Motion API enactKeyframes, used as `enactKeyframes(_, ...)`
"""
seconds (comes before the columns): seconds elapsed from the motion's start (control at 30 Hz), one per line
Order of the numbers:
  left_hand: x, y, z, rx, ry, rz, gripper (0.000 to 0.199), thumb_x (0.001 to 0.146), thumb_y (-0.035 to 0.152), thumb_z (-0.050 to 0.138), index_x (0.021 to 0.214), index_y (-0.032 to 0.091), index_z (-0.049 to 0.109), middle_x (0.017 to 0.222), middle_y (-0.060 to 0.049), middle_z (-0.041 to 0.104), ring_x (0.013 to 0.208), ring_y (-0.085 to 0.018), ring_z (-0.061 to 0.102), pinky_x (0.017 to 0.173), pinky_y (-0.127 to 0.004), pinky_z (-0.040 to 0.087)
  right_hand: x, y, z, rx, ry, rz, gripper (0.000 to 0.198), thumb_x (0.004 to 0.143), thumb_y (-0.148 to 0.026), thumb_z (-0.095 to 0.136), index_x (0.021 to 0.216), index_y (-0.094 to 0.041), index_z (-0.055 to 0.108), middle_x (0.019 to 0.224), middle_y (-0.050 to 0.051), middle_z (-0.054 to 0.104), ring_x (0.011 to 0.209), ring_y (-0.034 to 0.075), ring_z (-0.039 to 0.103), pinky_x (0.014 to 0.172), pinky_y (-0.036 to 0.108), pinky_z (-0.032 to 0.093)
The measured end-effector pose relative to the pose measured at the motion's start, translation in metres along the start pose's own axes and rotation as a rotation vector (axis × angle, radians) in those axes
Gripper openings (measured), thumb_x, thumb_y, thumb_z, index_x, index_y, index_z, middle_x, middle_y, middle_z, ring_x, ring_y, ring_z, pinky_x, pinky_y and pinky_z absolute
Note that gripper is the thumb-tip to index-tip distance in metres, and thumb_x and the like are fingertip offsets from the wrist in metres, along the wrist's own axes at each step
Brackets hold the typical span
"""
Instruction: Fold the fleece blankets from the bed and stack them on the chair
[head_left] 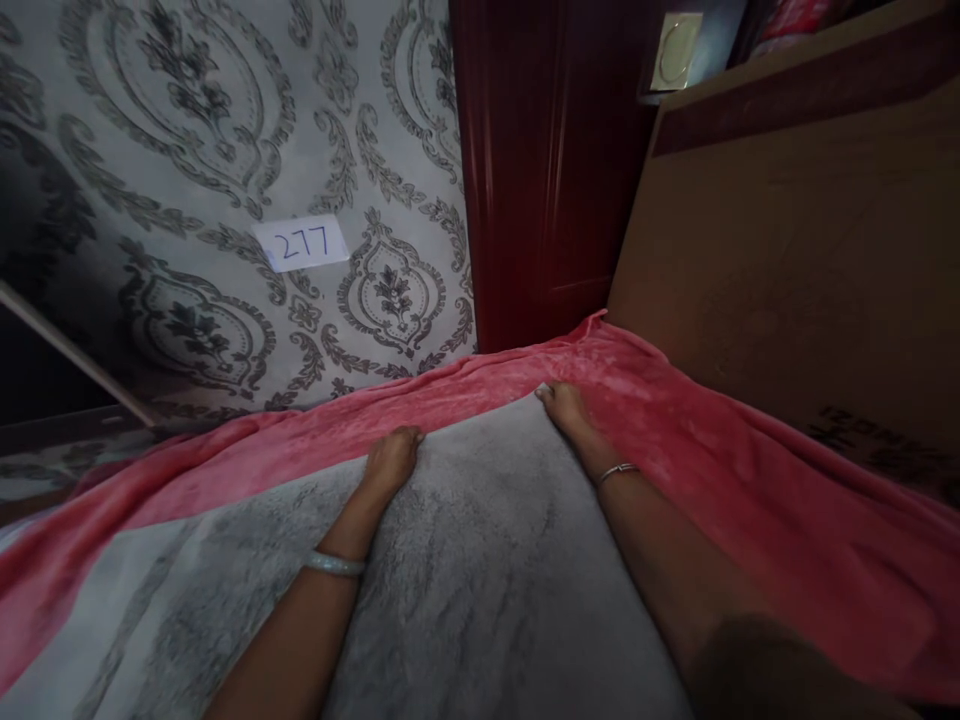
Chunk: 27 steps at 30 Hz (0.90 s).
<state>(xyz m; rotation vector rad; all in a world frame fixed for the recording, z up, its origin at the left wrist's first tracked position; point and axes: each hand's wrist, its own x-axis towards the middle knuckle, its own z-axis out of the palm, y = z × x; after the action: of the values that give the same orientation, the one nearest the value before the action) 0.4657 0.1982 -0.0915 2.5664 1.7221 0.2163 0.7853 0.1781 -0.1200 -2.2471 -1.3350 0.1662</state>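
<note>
A grey plush cloth [480,540], like a towel or small blanket, lies spread over a pink-red fleece blanket [645,420]. My left hand [394,460] is closed on the grey cloth's far edge, near its middle. At the far right corner of the same cloth, my right hand [562,405] pinches the edge between thumb and fingers. Between the two hands the edge runs fairly straight. A pale bangle sits on my left wrist and a thin silver one on my right. The near part of the cloth runs out of the picture at the bottom.
Patterned grey wallpaper [225,200] with a paper label reading 277 [302,243] rises behind the blanket. A dark red wooden panel [540,180] stands at the back. On the right a large cardboard box [780,230] borders the blanket, near a wall switch [676,52].
</note>
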Motion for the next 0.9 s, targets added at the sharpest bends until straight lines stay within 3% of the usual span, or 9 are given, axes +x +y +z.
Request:
enactKeyframes(0.33, 0.001, -0.001, 0.001, 0.024, -0.012, 0.006, 0.034, 0.100, 0.026, 0.036, 0.102, 0.019, 0.069, 0.113, -0.012, 0.072, 0.106, -0.025, 0.066, 0.086, -0.032, 0.044, 0.007, 0.001, 0.005, -0.010, -0.057, 0.018, 0.031, 0.100, -0.034, 0.051, 0.109, -0.013, 0.072, 0.113, 0.016, 0.070, 0.104, 0.024, 0.066, 0.079, 0.025, 0.044)
enactKeyframes(0.5, 0.001, -0.001, 0.001, 0.015, -0.006, 0.016, 0.035, 0.101, 0.026, 0.035, 0.106, 0.020, 0.069, 0.118, -0.011, 0.071, 0.109, -0.024, 0.065, 0.088, -0.032, 0.044, -0.001, 0.003, -0.013, -0.004, -0.125, 0.039, 0.034, 0.102, -0.035, 0.047, 0.110, -0.013, 0.071, 0.113, 0.014, 0.071, 0.100, 0.023, 0.067, 0.075, 0.024, 0.045)
enactKeyframes(0.73, 0.004, -0.002, 0.001, 0.001, -0.011, 0.025, 0.037, 0.100, 0.028, 0.034, 0.106, 0.020, 0.069, 0.116, -0.012, 0.072, 0.109, -0.025, 0.066, 0.089, -0.032, 0.045, -0.052, 0.033, -0.054, -0.042, -0.207, 0.101, 0.040, 0.102, -0.043, 0.046, 0.097, -0.013, 0.073, 0.098, 0.012, 0.073, 0.084, 0.022, 0.068, 0.067, 0.025, 0.046)
enactKeyframes(0.9, 0.006, -0.002, 0.000, 0.011, -0.015, 0.022, 0.038, 0.099, 0.030, 0.033, 0.105, 0.019, 0.069, 0.116, -0.013, 0.072, 0.108, -0.027, 0.066, 0.088, -0.034, 0.047, -0.088, 0.042, -0.055, -0.099, -0.145, 0.104, 0.030, 0.100, -0.035, 0.051, 0.109, -0.015, 0.072, 0.110, 0.014, 0.071, 0.099, 0.024, 0.067, 0.078, 0.026, 0.047)
